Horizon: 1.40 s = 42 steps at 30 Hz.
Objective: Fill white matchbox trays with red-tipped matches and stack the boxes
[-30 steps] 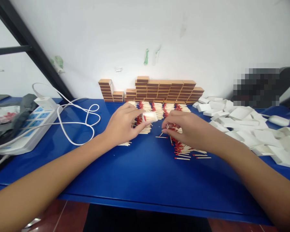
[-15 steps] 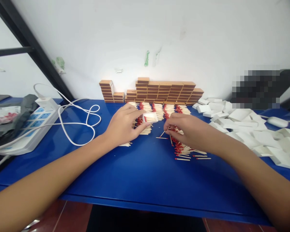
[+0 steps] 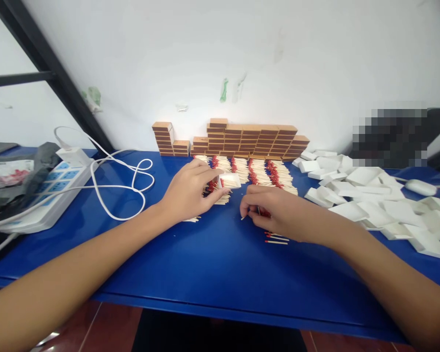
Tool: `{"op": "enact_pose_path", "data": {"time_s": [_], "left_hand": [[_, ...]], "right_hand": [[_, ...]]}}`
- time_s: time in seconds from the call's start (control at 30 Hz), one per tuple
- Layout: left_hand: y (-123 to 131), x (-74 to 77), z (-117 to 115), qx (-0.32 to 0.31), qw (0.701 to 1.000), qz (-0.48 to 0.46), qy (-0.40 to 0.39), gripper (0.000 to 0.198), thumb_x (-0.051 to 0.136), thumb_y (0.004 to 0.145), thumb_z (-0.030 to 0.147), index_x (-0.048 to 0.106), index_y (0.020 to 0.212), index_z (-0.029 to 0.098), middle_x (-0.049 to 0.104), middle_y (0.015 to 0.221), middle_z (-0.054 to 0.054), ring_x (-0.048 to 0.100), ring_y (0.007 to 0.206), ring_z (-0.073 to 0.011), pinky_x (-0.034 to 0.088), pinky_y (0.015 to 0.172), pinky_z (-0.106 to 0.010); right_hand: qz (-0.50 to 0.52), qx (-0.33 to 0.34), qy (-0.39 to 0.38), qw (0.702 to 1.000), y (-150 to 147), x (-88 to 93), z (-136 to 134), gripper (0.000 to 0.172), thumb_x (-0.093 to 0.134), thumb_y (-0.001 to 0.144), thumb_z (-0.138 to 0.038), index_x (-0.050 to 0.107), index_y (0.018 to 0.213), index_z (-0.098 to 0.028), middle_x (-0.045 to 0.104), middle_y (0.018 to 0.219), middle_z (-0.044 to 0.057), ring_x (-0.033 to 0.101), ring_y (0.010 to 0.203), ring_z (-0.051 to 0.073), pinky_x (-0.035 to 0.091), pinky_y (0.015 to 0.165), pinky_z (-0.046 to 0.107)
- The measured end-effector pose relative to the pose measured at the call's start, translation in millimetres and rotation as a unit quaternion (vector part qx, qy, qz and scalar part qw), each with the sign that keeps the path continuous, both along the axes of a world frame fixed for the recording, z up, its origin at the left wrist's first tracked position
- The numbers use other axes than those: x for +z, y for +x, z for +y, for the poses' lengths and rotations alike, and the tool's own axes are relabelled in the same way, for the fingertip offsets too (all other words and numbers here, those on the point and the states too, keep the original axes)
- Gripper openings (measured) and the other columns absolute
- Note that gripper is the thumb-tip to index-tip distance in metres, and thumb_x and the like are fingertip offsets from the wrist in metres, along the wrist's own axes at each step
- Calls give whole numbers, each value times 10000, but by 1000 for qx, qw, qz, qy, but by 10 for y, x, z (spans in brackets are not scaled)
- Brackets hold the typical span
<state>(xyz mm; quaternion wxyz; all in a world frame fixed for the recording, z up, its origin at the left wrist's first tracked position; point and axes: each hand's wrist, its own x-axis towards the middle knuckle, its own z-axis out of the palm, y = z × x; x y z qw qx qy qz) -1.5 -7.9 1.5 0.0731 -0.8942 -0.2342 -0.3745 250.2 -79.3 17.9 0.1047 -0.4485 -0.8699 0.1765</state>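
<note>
Blue table (image 3: 212, 274), matches (image 3: 264, 172) in rows: left hand (image 3: 188, 193) pinches an open white tray (image 3: 230, 181); right hand (image 3: 274, 212) closes on loose matches, apparently mid-gather. Loading the tray likely demands aligned heads.

matches (image 3: 258, 211) under grip (mostly hidden), pixelated patch (image 3: 388, 134)

Red-tipped matches (image 3: 274, 173) (pale sticks), white trays (image 3: 352, 211), blue table (image 3: 212, 264).
</note>
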Motion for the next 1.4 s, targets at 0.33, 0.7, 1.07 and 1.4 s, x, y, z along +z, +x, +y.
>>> {"op": "enact_pose_path", "data": {"time_s": [0.33,0.7,1.07,1.4], "left_hand": [[0,6,1,3,1000,9,-11,344,686,1000,461,756,1124,148,751,881,-88,663,929,-261,561,837,-409],[-1,4,-7,-3,1000,8,-18,334,704,991,420,748,1176,145,747,897,-83,651,933,-256,561,854,-408],[2,16,-6,-7,1000,11,-11,357,693,997,445,751,1163,134,736,854,-78,644,883,-247,557,822,-396],[5,1,-7,-12,1000,13,-11,359,690,999,435,740,1197,140,744,882,-81,651,911,-252,558,853,-407]], "right_hand": [[20,-63,80,995,14,136,-24,85,625,920,-219,707,900,-221,671,849,38,608,734,180,455,683,327],[-34,-54,12,998,-87,51,-65,77,610,919,-173,647,875,-225,669,883,32,598,778,184,429,666,311],[-57,-118,132,982,132,-7,101,137,539,978,-202,676,975,-207,685,986,74,622,801,206,435,711,337],[-31,-73,136,988,45,-90,119,163,529,962,-175,688,977,-204,656,981,87,635,852,212,481,737,334]]}}
